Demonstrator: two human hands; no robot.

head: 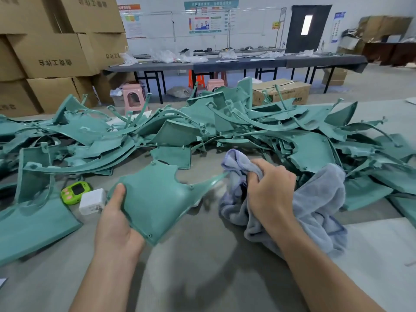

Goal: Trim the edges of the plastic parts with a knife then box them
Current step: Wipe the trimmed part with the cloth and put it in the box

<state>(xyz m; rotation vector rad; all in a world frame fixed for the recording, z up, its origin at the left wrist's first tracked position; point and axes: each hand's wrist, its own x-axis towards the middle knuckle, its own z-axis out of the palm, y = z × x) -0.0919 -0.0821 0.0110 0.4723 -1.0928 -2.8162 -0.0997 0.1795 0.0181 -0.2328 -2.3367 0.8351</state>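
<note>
My left hand [117,221] grips the lower left edge of a teal plastic part [157,194], thumb on top, holding it above the grey table [202,255]. Its thin pointed tip reaches right toward a grey-blue cloth [315,210]. My right hand [270,190] clutches a bunched fold of that cloth beside the part's tip. A big heap of teal plastic parts [225,127] covers the far half of the table. No knife is in view.
A green gadget [75,191] and a white charger block [92,201] lie left of the held part. Stacked cardboard boxes [51,55] stand at the left, an open box [283,92] behind the heap. Long dark tables [236,61] and pink stools [132,97] fill the background.
</note>
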